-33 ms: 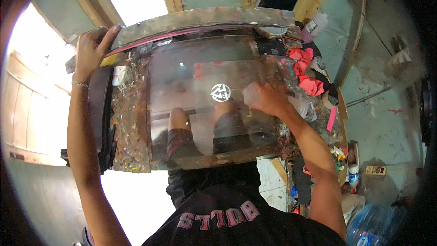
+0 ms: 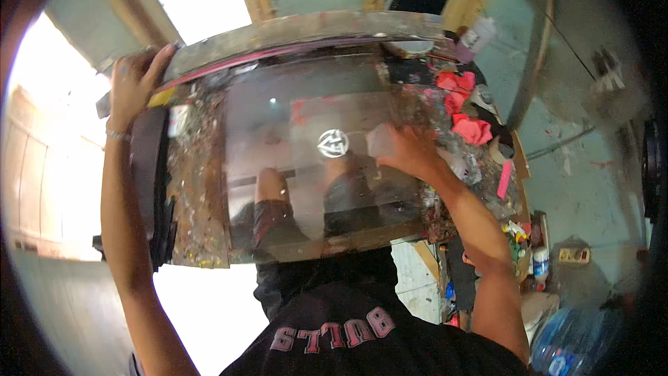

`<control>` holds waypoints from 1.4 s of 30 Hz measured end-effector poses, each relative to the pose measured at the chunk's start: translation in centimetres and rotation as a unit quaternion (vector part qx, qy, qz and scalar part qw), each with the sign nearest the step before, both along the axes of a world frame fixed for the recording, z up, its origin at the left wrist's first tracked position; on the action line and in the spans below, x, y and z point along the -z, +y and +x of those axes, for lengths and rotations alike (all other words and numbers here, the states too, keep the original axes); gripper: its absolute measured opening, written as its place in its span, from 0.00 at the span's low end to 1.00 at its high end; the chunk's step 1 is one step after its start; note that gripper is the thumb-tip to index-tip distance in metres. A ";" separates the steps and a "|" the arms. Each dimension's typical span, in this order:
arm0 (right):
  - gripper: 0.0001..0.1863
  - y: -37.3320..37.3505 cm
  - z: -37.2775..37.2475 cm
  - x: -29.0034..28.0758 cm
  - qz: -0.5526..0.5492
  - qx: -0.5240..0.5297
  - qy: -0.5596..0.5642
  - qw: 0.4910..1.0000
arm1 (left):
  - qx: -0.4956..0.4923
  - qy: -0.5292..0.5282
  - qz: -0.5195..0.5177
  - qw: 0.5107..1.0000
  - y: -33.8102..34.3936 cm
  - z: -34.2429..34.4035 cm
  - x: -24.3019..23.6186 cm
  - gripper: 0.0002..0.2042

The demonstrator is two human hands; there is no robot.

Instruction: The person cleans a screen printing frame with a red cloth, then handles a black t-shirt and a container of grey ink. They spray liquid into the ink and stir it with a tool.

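Glossy panel (image 2: 313, 160) between hands: left hand (image 2: 132, 87) gripping its far corner, right hand (image 2: 410, 153) flat atop.

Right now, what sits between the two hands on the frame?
Head view: between left hand and right hand, the frame's glossy screen and paint-spattered border.

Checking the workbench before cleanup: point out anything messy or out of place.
Dried paint splatters cover the table's left strip. Crumpled red rags lie heaped at the right edge. The right hand presses a pale cloth on the glossy sheet.
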State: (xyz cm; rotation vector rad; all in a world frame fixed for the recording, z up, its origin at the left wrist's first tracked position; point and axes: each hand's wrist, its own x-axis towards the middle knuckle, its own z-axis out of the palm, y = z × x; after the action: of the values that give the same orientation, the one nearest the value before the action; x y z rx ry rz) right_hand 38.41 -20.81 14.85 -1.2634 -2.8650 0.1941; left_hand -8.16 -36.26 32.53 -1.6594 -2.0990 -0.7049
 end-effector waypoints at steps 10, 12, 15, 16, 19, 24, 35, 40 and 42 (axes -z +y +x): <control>0.50 -2.1 10.4 -4.0 0.034 0.138 0.402 0.905 | 0.101 -0.002 0.018 0.995 10.1 -0.9 6.5 0.23; 0.50 -4.0 13.7 -4.3 0.045 0.192 0.472 0.859 | 0.106 -0.007 0.003 0.994 11.5 0.3 8.2 0.23; 0.50 -7.4 19.6 -4.3 0.207 0.209 0.480 0.826 | 0.108 -0.013 -0.014 0.994 12.0 1.5 10.3 0.24; 0.47 -10.0 21.2 -3.8 0.092 0.330 0.539 0.769 | 0.105 -0.013 -0.020 0.994 11.8 1.7 10.7 0.24; 0.45 -16.2 26.4 -1.3 0.080 0.412 0.631 0.653 | 0.099 -0.016 -0.037 0.994 11.9 2.1 12.1 0.25; 0.50 -25.8 30.4 8.6 0.103 0.613 0.445 0.645 | 0.085 -0.019 -0.057 0.995 11.7 1.3 13.0 0.25; 0.48 -27.3 29.4 39.1 -0.128 0.719 0.349 0.587 | 0.005 -0.043 -0.086 0.995 6.1 -6.3 8.5 0.28; 0.43 -26.2 28.1 50.1 -0.144 0.798 0.308 0.497 | -0.020 -0.055 -0.098 0.993 3.7 -8.8 5.2 0.29; 0.42 -26.6 28.4 55.2 -0.110 0.796 0.413 0.429 | -0.026 -0.064 -0.106 0.992 2.1 -9.2 3.6 0.30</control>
State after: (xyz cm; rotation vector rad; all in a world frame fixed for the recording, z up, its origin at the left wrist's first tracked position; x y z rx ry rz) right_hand 66.76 -47.38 -40.32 -2.2284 -0.1622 0.7426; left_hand -17.32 -34.15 28.94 -1.6991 -2.3711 -0.6056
